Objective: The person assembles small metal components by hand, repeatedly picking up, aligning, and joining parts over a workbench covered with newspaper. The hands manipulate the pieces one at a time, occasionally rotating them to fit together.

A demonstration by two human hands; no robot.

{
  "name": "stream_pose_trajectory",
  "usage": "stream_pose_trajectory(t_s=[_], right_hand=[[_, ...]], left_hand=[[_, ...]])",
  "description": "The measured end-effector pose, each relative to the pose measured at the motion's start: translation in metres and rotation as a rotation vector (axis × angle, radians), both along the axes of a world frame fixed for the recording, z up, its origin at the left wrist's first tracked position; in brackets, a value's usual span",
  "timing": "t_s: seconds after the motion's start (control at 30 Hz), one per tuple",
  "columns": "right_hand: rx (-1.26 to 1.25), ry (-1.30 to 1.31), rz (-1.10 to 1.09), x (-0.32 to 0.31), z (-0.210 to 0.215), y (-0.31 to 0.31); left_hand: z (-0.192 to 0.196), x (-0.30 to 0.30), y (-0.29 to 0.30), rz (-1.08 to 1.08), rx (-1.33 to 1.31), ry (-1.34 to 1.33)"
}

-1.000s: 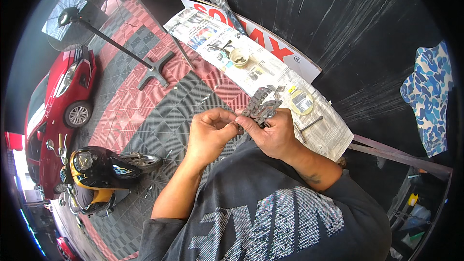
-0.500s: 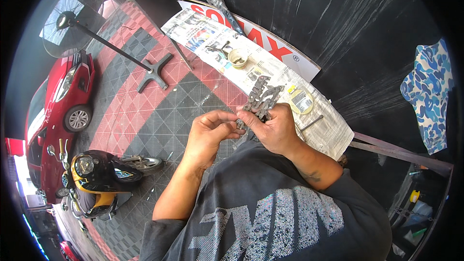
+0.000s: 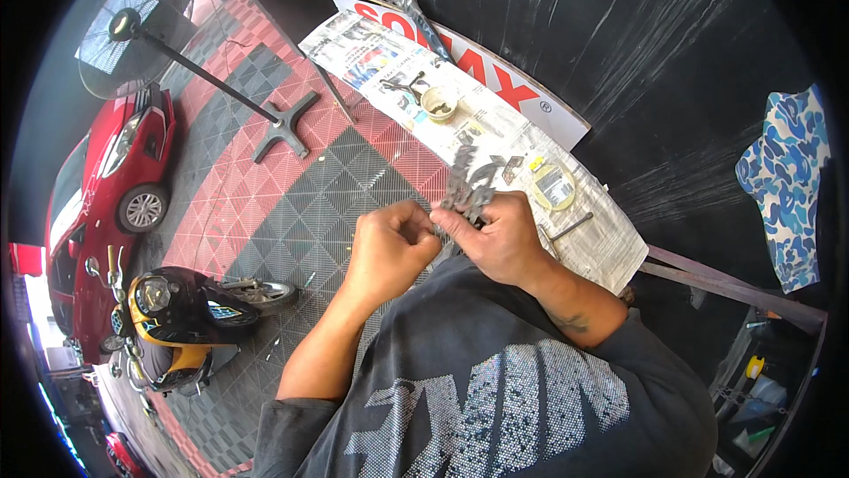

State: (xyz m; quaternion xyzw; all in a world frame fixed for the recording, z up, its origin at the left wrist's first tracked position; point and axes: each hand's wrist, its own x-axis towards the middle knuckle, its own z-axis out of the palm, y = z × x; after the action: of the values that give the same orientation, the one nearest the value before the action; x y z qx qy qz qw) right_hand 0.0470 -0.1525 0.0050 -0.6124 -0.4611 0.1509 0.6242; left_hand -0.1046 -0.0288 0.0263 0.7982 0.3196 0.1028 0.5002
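In front of my chest, my right hand (image 3: 495, 235) grips a dark grey, jagged metal part (image 3: 467, 184) with branching, toothed arms that point away from me. My right thumb lies over its near end. Close beside the thumb, my left hand (image 3: 389, 248) is closed with its fingers curled in. Its fingertips are turned away, so whatever they pinch is hidden. The part is held above the near edge of a bench covered in newspaper (image 3: 495, 129). On the paper beyond my right hand lie a round yellow-rimmed item (image 3: 554, 188) and a thin dark rod-like tool (image 3: 571, 226).
A pale round tub (image 3: 439, 105) and a dark metal piece (image 3: 405, 86) sit further along the bench. A white sign board (image 3: 566, 120) leans behind it. To the left stand a pedestal fan (image 3: 283, 124), a scooter (image 3: 181, 328) and a red car (image 3: 110, 168).
My left fingers have curled in more tightly, and the hand has turned its back to view. The metal part has tilted and turned in my right hand, its arms slightly blurred.
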Motion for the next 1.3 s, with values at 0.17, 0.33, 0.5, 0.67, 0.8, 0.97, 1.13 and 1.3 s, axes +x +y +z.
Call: stream_pose_trajectory(t_s=[0.17, 0.33, 0.5, 0.67, 0.8, 0.97, 1.13, 1.3], right_hand=[[-0.009, 0.233, 0.048, 0.014, -0.003, -0.003], [-0.046, 0.357, 0.085, 0.014, -0.003, -0.010], [-0.129, 0.284, 0.099, 0.011, 0.006, -0.017], [-0.037, 0.081, 0.123, 0.008, 0.000, -0.019], [-0.042, 0.061, 0.106, -0.003, -0.001, -0.018], [-0.041, -0.041, 0.104, -0.010, -0.016, -0.012], [-0.062, -0.074, 0.177, -0.024, -0.032, -0.005], [-0.106, -0.132, 0.275, -0.026, -0.038, 0.001]], left_hand=[[-0.020, -0.006, 0.000, 0.115, -0.608, -0.365], [0.002, -0.001, -0.003, 0.038, -0.560, -0.340], [0.011, -0.002, -0.008, -0.048, -0.243, -0.125], [-0.005, -0.009, -0.004, -0.065, -0.293, -0.152], [-0.031, -0.015, -0.011, 0.037, -0.477, -0.302], [-0.044, -0.020, -0.024, 0.144, -0.490, -0.401], [-0.060, -0.040, -0.029, 0.207, -0.520, -0.484], [-0.060, -0.064, -0.028, 0.219, -0.593, -0.401]])
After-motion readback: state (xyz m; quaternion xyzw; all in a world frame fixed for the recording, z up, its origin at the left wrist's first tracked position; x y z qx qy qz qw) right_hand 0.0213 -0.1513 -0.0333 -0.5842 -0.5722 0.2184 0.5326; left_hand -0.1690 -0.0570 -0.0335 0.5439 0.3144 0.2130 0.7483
